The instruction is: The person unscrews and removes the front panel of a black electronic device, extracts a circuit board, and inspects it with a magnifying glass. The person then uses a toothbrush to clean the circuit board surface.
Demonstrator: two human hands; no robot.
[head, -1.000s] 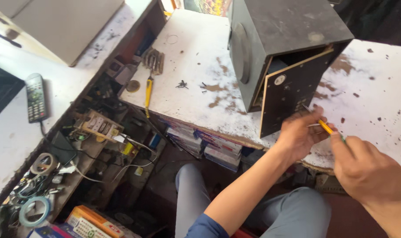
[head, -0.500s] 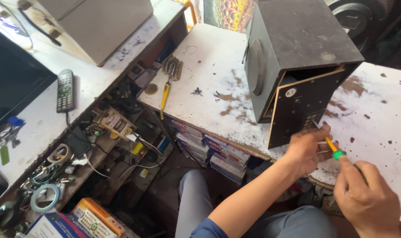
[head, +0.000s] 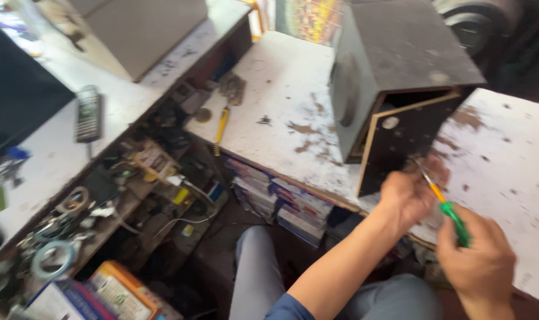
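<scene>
Screwdriver (head: 444, 204) in right hand (head: 480, 264) points up-left toward dark box (head: 400, 77).

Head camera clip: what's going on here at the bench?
A seated person works on a dark speaker box on a worn white table. The right hand holds a green-handled screwdriver, its tip at the lower edge of the box's loose back panel. The left hand is at that spot beside the tip. A yellow-handled screwdriver lies untouched farther left.
</scene>
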